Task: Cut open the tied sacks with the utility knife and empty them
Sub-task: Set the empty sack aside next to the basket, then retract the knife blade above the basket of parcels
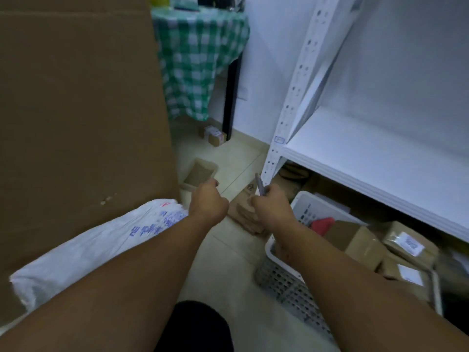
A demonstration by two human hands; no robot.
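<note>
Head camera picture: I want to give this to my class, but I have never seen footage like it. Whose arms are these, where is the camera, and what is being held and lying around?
There is no machine here. The single picture comes from a wide-angle camera worn on a person's head, looking forward and down, so the two bare arms are the wearer's own.

The right hand is closed around a utility knife, its tip pointing up and away. The left hand is curled into a loose fist; nothing can be seen in it.

At the left a white woven sack with blue print lies against a large cardboard box. On the tiled floor sit small brown parcels. At the right a white plastic basket and more labelled parcels sit beneath a white metal shelf. A table with a green checked cloth stands behind.
</note>
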